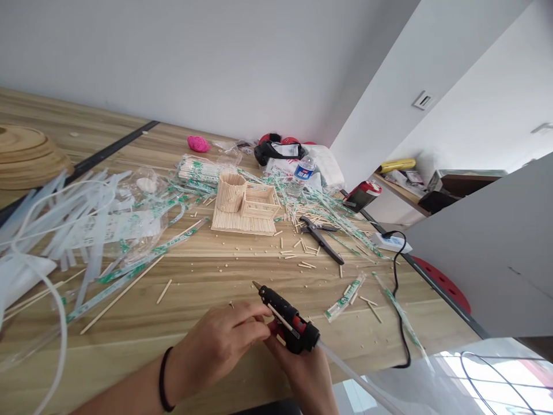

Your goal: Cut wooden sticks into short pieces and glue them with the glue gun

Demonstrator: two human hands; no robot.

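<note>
My right hand [305,369] is wrapped round the grip of a black hot glue gun [280,305]. Its brass nozzle points up and left, and a long translucent glue stick [354,377] trails from its back end. Close against the gun's side, my left hand [220,340] pinches a short wooden stick [284,320] between thumb and fingers. A black band circles the left wrist. Farther back stands a small model of wooden sticks [243,222]: a flat base carrying a round tower [230,193] and a railed box [260,200].
Black cutters [322,239] lie among cut stick pieces on the right. Translucent glue sticks [93,216] and a white cable [63,328] cover the left. Green-printed wrappers [147,259] are strewn about. A water bottle [301,174] stands behind; a power strip [392,242] sits at the right edge.
</note>
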